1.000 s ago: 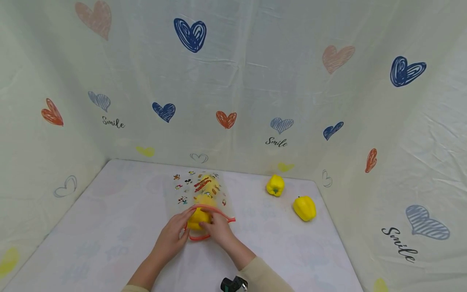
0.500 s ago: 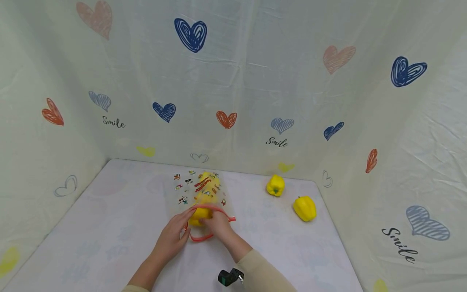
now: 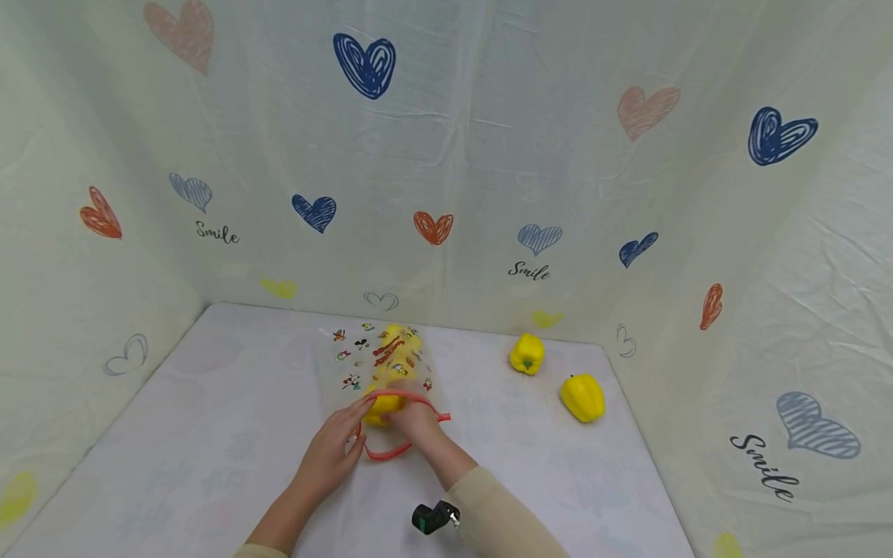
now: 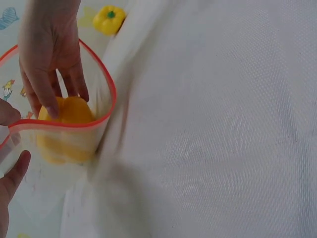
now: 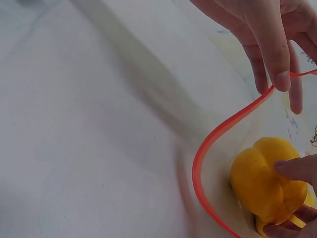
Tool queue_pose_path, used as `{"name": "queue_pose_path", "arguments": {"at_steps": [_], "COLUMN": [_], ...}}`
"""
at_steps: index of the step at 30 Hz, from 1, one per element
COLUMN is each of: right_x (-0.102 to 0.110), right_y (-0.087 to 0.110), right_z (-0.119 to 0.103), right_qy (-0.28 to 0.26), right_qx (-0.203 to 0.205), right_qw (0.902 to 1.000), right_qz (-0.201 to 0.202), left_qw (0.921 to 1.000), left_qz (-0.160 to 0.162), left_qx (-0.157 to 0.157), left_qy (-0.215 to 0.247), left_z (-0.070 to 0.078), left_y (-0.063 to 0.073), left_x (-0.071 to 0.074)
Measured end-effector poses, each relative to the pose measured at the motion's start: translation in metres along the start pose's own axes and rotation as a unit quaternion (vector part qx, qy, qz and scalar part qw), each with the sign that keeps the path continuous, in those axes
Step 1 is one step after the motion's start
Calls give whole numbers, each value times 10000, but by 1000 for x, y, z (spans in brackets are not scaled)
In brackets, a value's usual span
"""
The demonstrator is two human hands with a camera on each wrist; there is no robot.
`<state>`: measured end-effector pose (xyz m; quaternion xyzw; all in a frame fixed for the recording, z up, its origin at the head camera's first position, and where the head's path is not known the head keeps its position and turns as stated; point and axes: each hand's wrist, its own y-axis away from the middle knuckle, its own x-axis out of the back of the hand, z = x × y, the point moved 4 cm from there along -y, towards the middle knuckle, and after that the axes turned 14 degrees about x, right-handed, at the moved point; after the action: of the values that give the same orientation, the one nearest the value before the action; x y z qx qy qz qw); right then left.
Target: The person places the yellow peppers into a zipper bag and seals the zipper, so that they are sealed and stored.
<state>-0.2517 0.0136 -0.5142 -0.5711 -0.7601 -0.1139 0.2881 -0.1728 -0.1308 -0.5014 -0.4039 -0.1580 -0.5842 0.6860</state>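
Inside the clear bag (image 3: 352,368), my right hand (image 3: 418,426) and a pepper (image 3: 379,409) are partly veiled; yellow shapes (image 3: 394,334) deeper in are too blurred to count. At its mouth, the left wrist view crops my left hand (image 3: 331,449).

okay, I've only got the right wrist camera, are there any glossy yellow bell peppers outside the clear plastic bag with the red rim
Observer: Yes, the head view shows two, the far pepper and the near pepper, both right of the bag.
Operator: Which way does the far pepper's stem face?
Observer: Its short green stem faces back toward the head camera.
Operator: Does anything yellow show at the bag's far end, past the pepper in the right hand?
Observer: Yes, more yellow shows through the cartoon-printed plastic there; I can't count the pieces.
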Motion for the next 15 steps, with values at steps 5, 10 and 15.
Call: {"name": "queue_pose_path", "arguments": {"at_steps": [5, 10, 15], "right_x": [-1, -1, -1], "right_y": [-5, -8, -10], "right_z": [0, 1, 0], "right_qy": [135, 247, 182], "right_qx": [8, -86, -62], "right_qw": [9998, 9996, 9998], "right_qz": [-114, -140, -86], "left_qw": [9999, 9999, 9999], "left_qz": [-76, -46, -26], "left_qx": [119, 100, 116], "left_qy": [1, 37, 45], "left_z": [0, 0, 0], "left_y": [-1, -1, -2], "left_x": [-1, 0, 0]}}
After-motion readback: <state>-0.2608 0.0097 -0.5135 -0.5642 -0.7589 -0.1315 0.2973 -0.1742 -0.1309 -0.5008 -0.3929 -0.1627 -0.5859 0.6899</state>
